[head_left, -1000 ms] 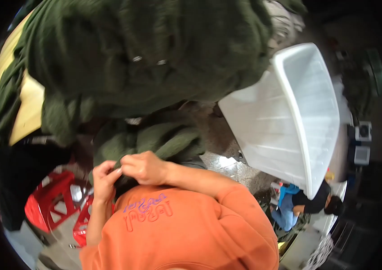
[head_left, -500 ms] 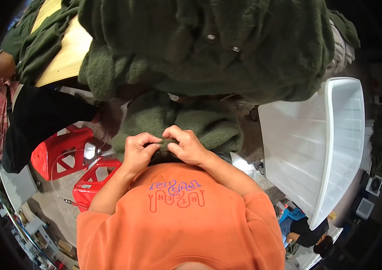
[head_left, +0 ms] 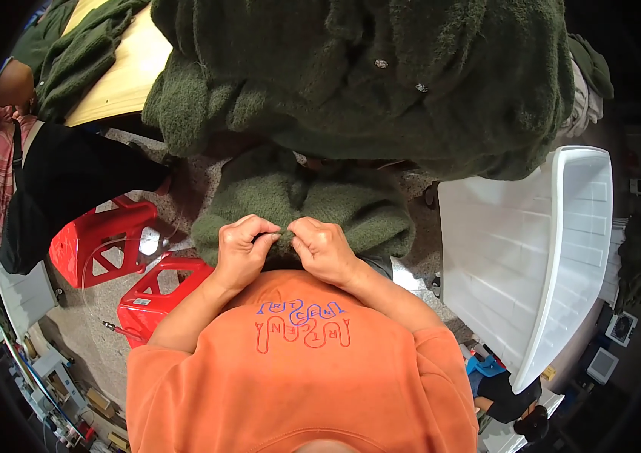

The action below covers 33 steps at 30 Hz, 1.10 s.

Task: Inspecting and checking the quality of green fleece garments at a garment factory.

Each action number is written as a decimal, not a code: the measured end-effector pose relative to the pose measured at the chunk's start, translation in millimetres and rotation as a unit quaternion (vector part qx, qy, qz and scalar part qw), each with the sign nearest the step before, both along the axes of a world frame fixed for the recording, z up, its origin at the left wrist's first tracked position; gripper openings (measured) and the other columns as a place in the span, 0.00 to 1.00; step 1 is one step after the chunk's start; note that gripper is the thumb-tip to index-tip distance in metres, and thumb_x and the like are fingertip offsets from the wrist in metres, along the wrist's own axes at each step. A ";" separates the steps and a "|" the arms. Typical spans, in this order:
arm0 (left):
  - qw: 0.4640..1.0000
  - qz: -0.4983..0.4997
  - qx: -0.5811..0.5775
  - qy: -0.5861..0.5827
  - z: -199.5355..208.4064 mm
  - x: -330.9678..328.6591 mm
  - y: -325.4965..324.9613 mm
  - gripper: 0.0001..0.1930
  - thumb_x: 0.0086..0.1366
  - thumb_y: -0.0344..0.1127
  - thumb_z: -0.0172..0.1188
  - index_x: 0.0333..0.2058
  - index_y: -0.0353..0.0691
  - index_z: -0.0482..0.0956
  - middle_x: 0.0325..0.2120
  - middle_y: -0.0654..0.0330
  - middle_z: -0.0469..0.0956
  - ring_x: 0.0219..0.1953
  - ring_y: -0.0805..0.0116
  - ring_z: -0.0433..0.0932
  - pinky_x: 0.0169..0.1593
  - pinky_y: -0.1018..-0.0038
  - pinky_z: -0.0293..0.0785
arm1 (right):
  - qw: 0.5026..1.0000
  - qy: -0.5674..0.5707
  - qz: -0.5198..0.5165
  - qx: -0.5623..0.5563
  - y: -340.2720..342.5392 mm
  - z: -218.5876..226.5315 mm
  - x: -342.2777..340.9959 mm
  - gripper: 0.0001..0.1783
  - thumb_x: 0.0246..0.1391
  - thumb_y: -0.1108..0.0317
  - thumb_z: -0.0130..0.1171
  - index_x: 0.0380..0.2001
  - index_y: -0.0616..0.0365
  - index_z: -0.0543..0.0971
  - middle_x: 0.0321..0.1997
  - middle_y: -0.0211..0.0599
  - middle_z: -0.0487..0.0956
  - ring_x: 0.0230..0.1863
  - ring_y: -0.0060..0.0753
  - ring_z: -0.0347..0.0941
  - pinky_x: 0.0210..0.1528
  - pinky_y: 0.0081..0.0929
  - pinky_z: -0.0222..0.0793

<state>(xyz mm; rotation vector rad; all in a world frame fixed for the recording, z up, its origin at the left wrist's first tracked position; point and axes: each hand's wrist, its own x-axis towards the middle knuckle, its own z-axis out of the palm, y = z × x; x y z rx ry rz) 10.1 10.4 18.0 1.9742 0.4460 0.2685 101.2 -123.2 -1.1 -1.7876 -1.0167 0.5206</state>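
Observation:
A dark green fuzzy garment (head_left: 260, 185) lies bunched across my lap. Over its near part my left hand (head_left: 243, 245) is closed in a pinch, thumb against forefinger. My right hand (head_left: 324, 245) pinches the same way just beside it, so the fingertips of both hands almost meet. Whatever is between them, a bit of the garment or something thin, is too small to make out. Beyond my lap rises a big heap of the same dark green fuzzy garments (head_left: 275, 83), with two small shiny buttons (head_left: 381, 64) on it.
Two red plastic stools (head_left: 101, 238) stand on the left, near a person in black trousers (head_left: 71, 181). A large white plastic bin (head_left: 498, 241) stands on the right. At the upper left, more green garments lie on a pale wooden table (head_left: 132, 72). Another person (head_left: 513, 392) is at the lower right.
Both hands have shifted slightly to the right in the picture, along with the lap garment and heap. The fingers of both hands have stayed pinched, their tips close together.

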 end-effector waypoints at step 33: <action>0.956 0.017 0.253 -0.148 -9.3 3.1 1.2 0.07 0.43 0.18 0.56 0.24 0.34 0.72 0.19 0.54 0.72 0.21 0.60 0.72 0.24 0.72 0.68 | 0.972 -0.152 -0.140 0.115 -1.0 8.0 16.7 0.15 0.33 0.84 0.48 0.30 0.64 0.73 0.20 0.41 0.71 0.15 0.35 0.67 0.19 0.24 0.63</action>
